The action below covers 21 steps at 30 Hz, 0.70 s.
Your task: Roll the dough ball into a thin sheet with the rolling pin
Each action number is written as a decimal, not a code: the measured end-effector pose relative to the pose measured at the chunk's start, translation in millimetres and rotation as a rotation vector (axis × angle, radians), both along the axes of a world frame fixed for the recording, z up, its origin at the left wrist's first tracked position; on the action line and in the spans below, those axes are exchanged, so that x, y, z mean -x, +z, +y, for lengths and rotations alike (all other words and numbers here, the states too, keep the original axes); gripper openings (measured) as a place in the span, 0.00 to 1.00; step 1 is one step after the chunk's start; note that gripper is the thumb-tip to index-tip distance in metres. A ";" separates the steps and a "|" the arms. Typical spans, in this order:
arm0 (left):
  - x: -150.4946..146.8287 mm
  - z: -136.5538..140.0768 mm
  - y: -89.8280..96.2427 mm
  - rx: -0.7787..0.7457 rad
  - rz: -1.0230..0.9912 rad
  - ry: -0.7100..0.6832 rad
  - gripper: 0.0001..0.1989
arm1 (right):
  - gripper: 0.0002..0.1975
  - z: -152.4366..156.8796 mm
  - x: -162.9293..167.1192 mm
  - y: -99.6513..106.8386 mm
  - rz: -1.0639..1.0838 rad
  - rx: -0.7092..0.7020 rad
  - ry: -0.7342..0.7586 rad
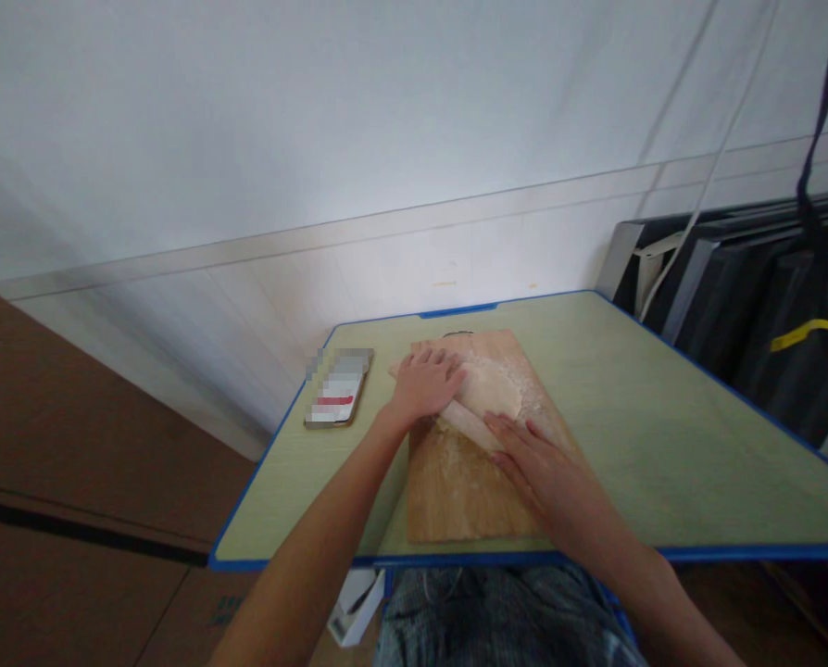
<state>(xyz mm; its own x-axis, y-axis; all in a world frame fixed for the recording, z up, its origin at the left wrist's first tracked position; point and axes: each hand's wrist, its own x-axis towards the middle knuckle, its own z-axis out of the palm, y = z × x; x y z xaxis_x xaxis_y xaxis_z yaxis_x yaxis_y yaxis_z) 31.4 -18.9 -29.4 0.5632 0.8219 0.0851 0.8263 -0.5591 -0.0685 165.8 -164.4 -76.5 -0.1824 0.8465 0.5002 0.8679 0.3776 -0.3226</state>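
A wooden rolling pin [468,426] lies slantwise across a wooden cutting board [466,505]. Under and beyond it is a flat, pale sheet of dough [490,384], with flour scattered around its edge. My left hand [428,380] rests on the pin's far left end, palm down, fingers stretched out and a little spread. On the near right end lies my right hand [535,459], its fingers extended flat over the pin and toward the dough. Neither hand is wrapped around the pin. My palms hide both of its ends in part.
The board sits on a light green table [664,417] with a blue edge. A phone [341,389] lies left of the board. Behind is a white wall [386,278]; dark panels [754,306] lean at the right. A white box [355,607] is under the table.
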 end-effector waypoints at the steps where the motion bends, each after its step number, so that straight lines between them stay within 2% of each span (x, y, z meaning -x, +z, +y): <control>1: 6.1 -4.9 -0.3 -0.006 0.003 0.010 0.23 | 0.20 -0.3 1.7 1.0 -0.017 -0.005 -0.001; 4: 18.7 -14.7 -1.5 -0.012 -0.001 0.029 0.24 | 0.20 0.3 5.1 2.9 -0.054 -0.017 -0.005; 7: 18.4 -14.6 -2.1 -0.007 -0.012 0.047 0.23 | 0.20 1.5 5.0 2.8 -0.056 -0.022 -0.015; 12: -1.4 0.3 0.0 -0.005 -0.026 -0.007 0.23 | 0.19 1.9 0.1 -1.5 -0.019 0.001 -0.042; 21: -25.8 22.3 1.6 0.099 -0.013 -0.054 0.24 | 0.19 3.6 -4.4 -6.1 0.100 0.016 -0.051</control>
